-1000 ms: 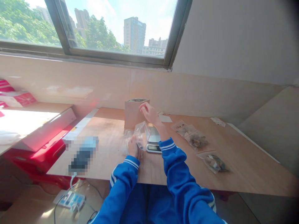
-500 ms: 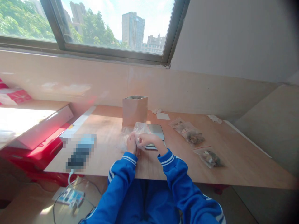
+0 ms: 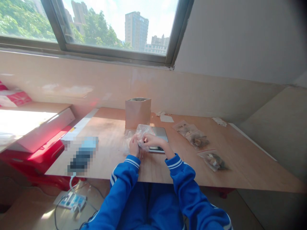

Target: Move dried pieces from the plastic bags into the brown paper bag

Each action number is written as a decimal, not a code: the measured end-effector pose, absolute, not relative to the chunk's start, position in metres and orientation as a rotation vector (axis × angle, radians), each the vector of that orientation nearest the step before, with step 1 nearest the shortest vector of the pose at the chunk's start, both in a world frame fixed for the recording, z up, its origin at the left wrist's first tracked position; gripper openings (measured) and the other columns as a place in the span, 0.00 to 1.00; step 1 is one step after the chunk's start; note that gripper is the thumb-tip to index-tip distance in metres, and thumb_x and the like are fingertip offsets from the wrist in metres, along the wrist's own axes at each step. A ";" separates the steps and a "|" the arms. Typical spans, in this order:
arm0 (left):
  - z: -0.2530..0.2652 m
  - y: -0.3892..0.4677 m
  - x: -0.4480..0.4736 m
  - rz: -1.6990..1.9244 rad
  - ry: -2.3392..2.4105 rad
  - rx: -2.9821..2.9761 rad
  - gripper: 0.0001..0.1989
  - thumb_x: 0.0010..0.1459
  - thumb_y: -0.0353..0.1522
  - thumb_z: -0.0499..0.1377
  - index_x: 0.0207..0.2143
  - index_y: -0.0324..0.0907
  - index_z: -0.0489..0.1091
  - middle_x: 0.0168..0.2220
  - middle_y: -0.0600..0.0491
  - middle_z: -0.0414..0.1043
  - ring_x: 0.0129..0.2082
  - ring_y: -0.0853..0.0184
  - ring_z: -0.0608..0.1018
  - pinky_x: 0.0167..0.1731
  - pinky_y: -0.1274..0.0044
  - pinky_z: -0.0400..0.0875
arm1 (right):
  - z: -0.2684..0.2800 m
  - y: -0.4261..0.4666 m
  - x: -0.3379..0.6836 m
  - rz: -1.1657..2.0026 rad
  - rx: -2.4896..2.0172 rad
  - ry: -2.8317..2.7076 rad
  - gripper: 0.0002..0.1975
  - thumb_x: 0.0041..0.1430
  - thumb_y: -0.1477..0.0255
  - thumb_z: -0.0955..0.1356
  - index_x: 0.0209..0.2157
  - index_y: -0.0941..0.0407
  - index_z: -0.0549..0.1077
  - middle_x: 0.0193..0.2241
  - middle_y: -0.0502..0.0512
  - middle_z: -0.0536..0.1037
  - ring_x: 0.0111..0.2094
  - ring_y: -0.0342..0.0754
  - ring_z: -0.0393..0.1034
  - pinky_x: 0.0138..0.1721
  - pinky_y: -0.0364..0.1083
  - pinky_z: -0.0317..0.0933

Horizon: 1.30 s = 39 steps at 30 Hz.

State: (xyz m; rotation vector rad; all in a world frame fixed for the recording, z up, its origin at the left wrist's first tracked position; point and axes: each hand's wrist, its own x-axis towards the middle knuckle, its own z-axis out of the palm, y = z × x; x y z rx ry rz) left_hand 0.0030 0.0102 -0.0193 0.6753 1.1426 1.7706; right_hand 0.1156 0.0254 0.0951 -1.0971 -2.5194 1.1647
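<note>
Sunlit and bare-walled, our corner has a wide window (image 3: 107, 25) with towers and trees behind it, and below it the wooden tabletop (image 3: 240, 159) where we sit. We hold a small clear plastic bag (image 3: 143, 131) just above the tabletop's near middle, between our two hands. Our left hand (image 3: 133, 147) has its grip closed on the bag's lower left edge, fingers curled around the plastic. Our right hand (image 3: 151, 140) pinches the bag from the right side, thumb and fingers pressed together on it. What lies inside the bag we cannot tell; the plastic is crumpled and shiny.

Right behind the bag, touching our right hand's far side, sits a small kitchen scale (image 3: 159, 135) with a silver top plate. Beyond the scale stands a brown paper pouch (image 3: 138, 111), upright and open at the top. To the right of the pouch lies a white slip of paper (image 3: 167, 118).

Further right on the tabletop we see two filled bags overlapping each other (image 3: 194, 135), with brownish pieces inside, and nearer to us a third filled bag (image 3: 213, 159), lying apart from them. A crumpled white scrap (image 3: 219, 121) rests near the far right edge.

On our left a blurred blue and dark object (image 3: 82, 153) lies on the tabletop. Down on the floor a power strip (image 3: 72, 201) sits with cables. Both our sleeves (image 3: 182, 172) are bright blue with white stripes at the cuffs.
</note>
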 end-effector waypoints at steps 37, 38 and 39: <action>-0.020 0.011 0.002 1.797 1.134 0.569 0.24 0.53 0.51 0.55 0.29 0.37 0.72 0.23 0.53 0.72 0.25 0.67 0.75 0.28 0.75 0.69 | 0.082 0.027 0.109 1.406 -1.127 -2.605 0.07 0.53 0.78 0.64 0.23 0.59 0.69 0.21 0.50 0.74 0.24 0.42 0.69 0.27 0.39 0.63; -0.019 0.011 0.002 1.792 1.130 0.569 0.24 0.53 0.51 0.55 0.30 0.37 0.72 0.24 0.53 0.72 0.25 0.67 0.75 0.28 0.75 0.70 | 0.081 0.027 0.109 1.436 -1.158 -2.575 0.08 0.55 0.78 0.63 0.24 0.59 0.70 0.22 0.50 0.74 0.24 0.42 0.69 0.27 0.39 0.63; -0.018 0.010 0.002 1.787 1.125 0.571 0.24 0.53 0.51 0.56 0.30 0.37 0.73 0.24 0.52 0.73 0.25 0.67 0.75 0.28 0.75 0.70 | 0.081 0.027 0.109 1.459 -1.200 -2.543 0.09 0.56 0.78 0.61 0.24 0.60 0.70 0.22 0.51 0.74 0.24 0.42 0.70 0.27 0.39 0.64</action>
